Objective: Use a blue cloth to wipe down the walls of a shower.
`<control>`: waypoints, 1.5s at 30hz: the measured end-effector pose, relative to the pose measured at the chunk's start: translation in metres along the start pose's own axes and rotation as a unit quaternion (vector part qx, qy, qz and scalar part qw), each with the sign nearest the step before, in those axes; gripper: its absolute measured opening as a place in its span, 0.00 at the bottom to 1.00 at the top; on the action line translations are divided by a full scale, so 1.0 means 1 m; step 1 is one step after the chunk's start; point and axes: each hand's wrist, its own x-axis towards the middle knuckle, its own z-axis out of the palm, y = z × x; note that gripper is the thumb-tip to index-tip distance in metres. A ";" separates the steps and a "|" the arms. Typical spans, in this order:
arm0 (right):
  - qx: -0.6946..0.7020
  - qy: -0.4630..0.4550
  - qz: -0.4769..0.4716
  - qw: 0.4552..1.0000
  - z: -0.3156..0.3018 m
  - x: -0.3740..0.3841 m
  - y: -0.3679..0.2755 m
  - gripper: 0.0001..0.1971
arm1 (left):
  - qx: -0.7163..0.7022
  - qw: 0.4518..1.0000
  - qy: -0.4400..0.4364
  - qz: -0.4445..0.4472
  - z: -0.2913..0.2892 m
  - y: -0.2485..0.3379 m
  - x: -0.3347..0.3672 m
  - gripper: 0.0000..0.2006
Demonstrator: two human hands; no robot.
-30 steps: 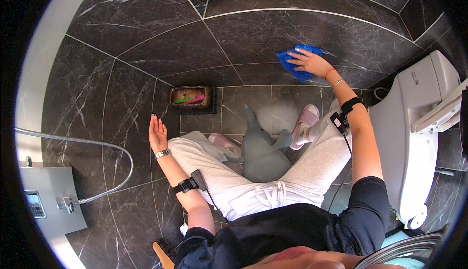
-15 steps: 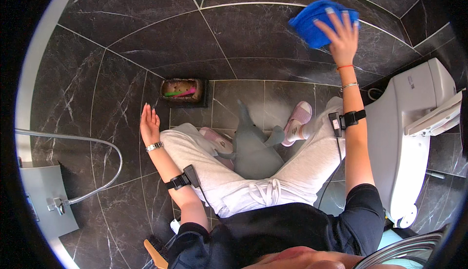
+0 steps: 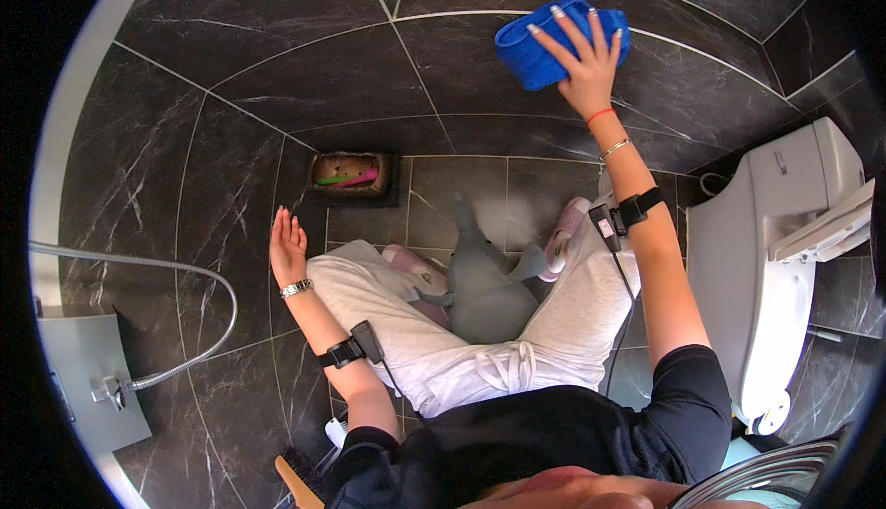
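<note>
Right hand (image 3: 583, 66) presses blue cloth (image 3: 540, 47) against dark tiled wall (image 3: 305, 94).

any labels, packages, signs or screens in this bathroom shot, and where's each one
Small label on the white toilet's lid, at the right: a short dark mark, too small to make out.
Small screen on the wrist device strapped to the right forearm: dark, rectangular.
No packages or signs show.
</note>
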 end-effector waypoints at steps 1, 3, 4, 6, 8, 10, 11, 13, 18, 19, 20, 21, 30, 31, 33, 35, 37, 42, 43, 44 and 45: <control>-0.029 -0.021 -0.046 0.998 0.006 -0.002 -0.006 0.35 | 0.001 1.000 0.002 0.003 -0.002 0.001 0.000 0.15; -0.052 -0.041 -0.094 0.993 0.021 -0.011 -0.013 0.33 | -0.019 1.000 0.006 0.013 -0.008 0.003 -0.003 0.15; -0.030 -0.059 -0.158 0.985 0.030 -0.016 -0.014 0.30 | -0.019 1.000 0.008 0.016 -0.009 0.004 -0.004 0.15; -0.007 -0.125 -0.291 0.948 0.037 -0.019 -0.018 0.23 | -0.021 0.999 0.019 0.026 -0.013 0.007 -0.005 0.15; -0.016 -0.188 -0.373 0.908 0.054 -0.033 -0.017 0.21 | -0.020 0.999 0.024 0.031 -0.016 0.006 -0.005 0.15; -0.027 -0.249 -0.450 0.857 0.068 -0.054 -0.012 0.19 | -0.024 0.999 0.029 0.038 -0.015 0.006 -0.006 0.16; -0.043 -0.294 -0.474 0.829 0.074 -0.067 -0.007 0.18 | -0.024 0.998 0.032 0.041 -0.014 0.005 -0.009 0.16; -0.058 -0.335 -0.496 0.799 0.087 -0.091 0.007 0.17 | -0.007 0.997 0.032 0.071 -0.013 0.005 -0.012 0.16; -0.011 -0.379 -0.472 0.796 0.084 -0.129 0.047 0.10 | -0.028 0.996 0.027 0.075 -0.014 0.004 -0.011 0.16; -0.012 -0.380 -0.471 0.796 0.082 -0.131 0.052 0.10 | -0.028 0.996 0.023 0.076 -0.014 0.003 -0.010 0.16; -0.001 -0.378 -0.463 0.802 0.075 -0.129 0.055 0.09 | -0.027 0.996 0.019 0.077 -0.013 0.004 -0.010 0.16; 0.009 -0.376 -0.454 0.808 0.068 -0.127 0.057 0.09 | -0.028 0.997 0.017 0.075 -0.012 0.003 -0.008 0.16; -0.067 -0.130 -0.251 0.957 -0.026 -0.032 0.036 0.18 | 0.006 0.998 -0.005 0.056 0.014 0.001 -0.003 0.17; -0.077 -0.071 -0.188 0.976 -0.035 -0.023 0.034 0.20 | 0.005 0.999 -0.002 0.054 0.015 -0.001 -0.003 0.17; -0.117 0.004 -0.089 0.989 -0.043 -0.012 0.042 0.24 | 0.012 0.999 -0.024 0.045 0.019 -0.002 -0.003 0.17; -0.054 0.071 -0.016 0.996 -0.033 -0.006 0.041 0.25 | 0.021 0.999 -0.018 0.041 0.020 -0.003 -0.005 0.17; 0.007 0.138 0.058 0.989 -0.026 -0.004 0.035 0.26 | 0.023 0.999 -0.011 0.037 0.018 -0.004 -0.005 0.17; -0.042 0.033 0.005 0.999 0.006 -0.021 0.006 0.33 | -0.009 0.999 0.006 0.042 -0.012 0.005 -0.008 0.17; -0.059 -0.039 -0.032 0.997 0.009 -0.025 0.000 0.34 | -0.006 0.999 0.005 0.040 -0.016 0.007 -0.010 0.17; -0.077 -0.062 -0.105 0.989 0.020 -0.029 -0.003 0.33 | -0.013 0.999 0.015 0.046 -0.022 0.009 -0.011 0.16; -0.095 -0.085 -0.178 0.976 0.030 -0.032 -0.005 0.32 | -0.022 0.998 0.025 0.051 -0.024 0.009 -0.013 0.16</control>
